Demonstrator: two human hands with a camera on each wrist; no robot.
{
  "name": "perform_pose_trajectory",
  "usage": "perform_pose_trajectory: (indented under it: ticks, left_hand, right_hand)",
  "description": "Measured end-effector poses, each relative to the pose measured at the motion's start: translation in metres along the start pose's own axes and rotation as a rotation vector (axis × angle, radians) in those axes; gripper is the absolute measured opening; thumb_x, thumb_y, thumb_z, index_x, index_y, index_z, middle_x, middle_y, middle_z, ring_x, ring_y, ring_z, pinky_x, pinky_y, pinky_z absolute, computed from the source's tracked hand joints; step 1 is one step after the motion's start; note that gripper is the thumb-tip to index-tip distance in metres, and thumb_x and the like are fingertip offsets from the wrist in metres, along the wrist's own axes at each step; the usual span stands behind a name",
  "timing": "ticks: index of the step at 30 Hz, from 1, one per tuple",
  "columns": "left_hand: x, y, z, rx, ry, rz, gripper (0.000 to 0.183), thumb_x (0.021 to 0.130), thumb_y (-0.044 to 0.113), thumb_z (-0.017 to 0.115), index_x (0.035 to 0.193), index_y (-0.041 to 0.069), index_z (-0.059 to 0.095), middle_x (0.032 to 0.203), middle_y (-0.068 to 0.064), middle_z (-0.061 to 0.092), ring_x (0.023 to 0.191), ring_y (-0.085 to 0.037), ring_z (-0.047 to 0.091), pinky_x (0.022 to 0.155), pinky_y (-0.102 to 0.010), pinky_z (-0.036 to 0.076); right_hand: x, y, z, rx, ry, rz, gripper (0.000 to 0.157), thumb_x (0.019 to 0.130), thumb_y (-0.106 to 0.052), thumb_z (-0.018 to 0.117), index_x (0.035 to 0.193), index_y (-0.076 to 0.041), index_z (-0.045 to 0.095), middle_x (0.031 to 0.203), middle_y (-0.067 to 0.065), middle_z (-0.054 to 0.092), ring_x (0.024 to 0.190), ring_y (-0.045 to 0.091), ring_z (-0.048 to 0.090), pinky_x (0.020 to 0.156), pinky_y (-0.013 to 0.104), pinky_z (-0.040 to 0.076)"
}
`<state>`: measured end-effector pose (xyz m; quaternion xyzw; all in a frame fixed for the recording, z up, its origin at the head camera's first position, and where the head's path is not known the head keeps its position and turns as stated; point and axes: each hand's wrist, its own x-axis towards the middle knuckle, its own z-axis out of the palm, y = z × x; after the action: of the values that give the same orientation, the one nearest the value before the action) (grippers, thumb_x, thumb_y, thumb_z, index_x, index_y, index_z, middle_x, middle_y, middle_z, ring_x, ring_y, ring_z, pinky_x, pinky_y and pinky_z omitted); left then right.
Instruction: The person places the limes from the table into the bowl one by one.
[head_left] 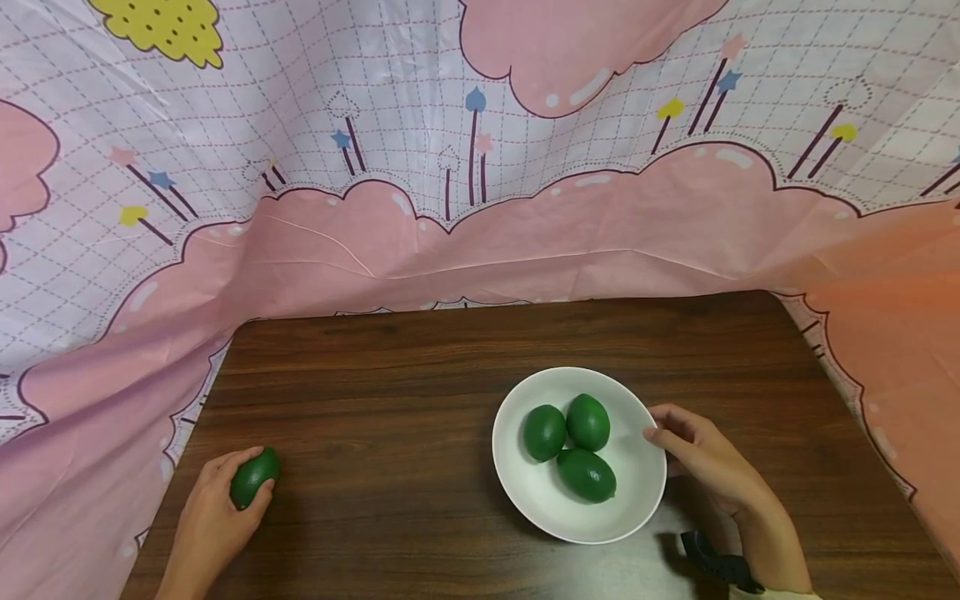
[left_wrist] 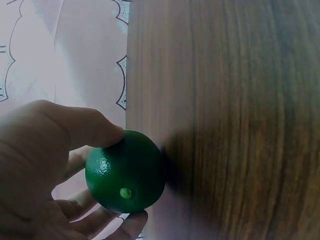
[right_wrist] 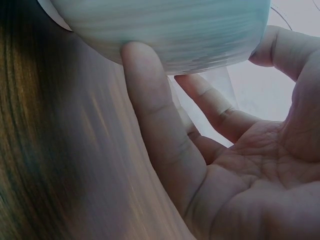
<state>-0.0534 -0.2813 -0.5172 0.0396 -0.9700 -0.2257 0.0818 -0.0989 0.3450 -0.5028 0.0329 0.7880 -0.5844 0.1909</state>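
Three green limes (head_left: 588, 476) lie in a white bowl (head_left: 517, 510) right of the table's middle. At the bowl's right side, my right hand (head_left: 716, 467) holds it, with the thumb at the rim and the other fingers (right_wrist: 150, 95) against the outside and underside in the right wrist view. Far to the left, my left hand (head_left: 213, 512) grips another green lime (head_left: 255, 477) between thumb and fingers. The left wrist view shows that lime (left_wrist: 125, 172) close up, its pale stem end facing the camera. It is near the table's left edge; whether it touches the wood I cannot tell.
The dark wooden table (head_left: 375, 392) has a patterned pink and white cloth (head_left: 487, 242) hanging behind it and along its sides. A black strap (head_left: 716, 562) is around the right wrist.
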Motion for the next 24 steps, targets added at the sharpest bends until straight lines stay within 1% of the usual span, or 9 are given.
perform_pose_trajectory:
  ticks: [8,13,14,21,24]
  left_hand:
    - [0.0014,-0.0026,0.0002,-0.001,-0.014,-0.006,0.053,0.088,0.013,0.083,0.137,0.005,0.066,0.131,-0.034,0.057,0.099,-0.05,0.067,0.066,-0.057,0.057]
    - [0.0004,-0.002,0.0007,0.006,-0.008,-0.023,0.052,0.088,0.014,0.082,0.137,0.005,0.065,0.132,-0.034,0.057,0.099,-0.051,0.068,0.067,-0.058,0.058]
    - [0.0001,-0.0014,0.0009,0.008,-0.004,-0.025,0.052,0.088,0.014,0.082,0.137,0.005,0.066,0.132,-0.033,0.058,0.099,-0.05,0.068,0.066,-0.056,0.058]
    - [-0.0008,0.0008,0.0022,-0.008,-0.002,-0.026,0.052,0.088,0.014,0.082,0.137,0.005,0.066,0.133,-0.033,0.058,0.099,-0.05,0.069,0.067,-0.056,0.058]
    - [-0.0021,0.0017,0.003,-0.013,0.011,-0.025,0.052,0.087,0.014,0.082,0.136,0.006,0.067,0.133,-0.031,0.059,0.099,-0.049,0.069,0.066,-0.051,0.057]
  right_hand:
    - [0.0,0.0002,0.0003,-0.003,-0.001,0.0,0.044,0.109,-0.027,0.059,0.144,0.0,0.055,0.12,0.015,0.064,0.099,0.017,0.067,0.078,0.04,0.065]
    - [0.0002,0.0002,0.0003,-0.004,0.0,0.007,0.044,0.109,-0.027,0.059,0.144,0.0,0.055,0.121,0.015,0.063,0.1,0.017,0.066,0.078,0.04,0.065]
    - [0.0003,0.0001,0.0004,-0.004,0.0,0.009,0.045,0.109,-0.027,0.059,0.144,0.0,0.055,0.121,0.015,0.063,0.1,0.017,0.066,0.079,0.04,0.065]
    - [0.0002,0.0003,0.0,-0.003,-0.004,0.001,0.045,0.109,-0.027,0.058,0.144,0.0,0.055,0.122,0.017,0.063,0.099,0.017,0.067,0.078,0.04,0.065]
    - [0.0003,0.0005,-0.0001,-0.008,-0.003,0.001,0.044,0.109,-0.027,0.058,0.144,0.0,0.055,0.122,0.017,0.063,0.1,0.017,0.067,0.078,0.04,0.065]
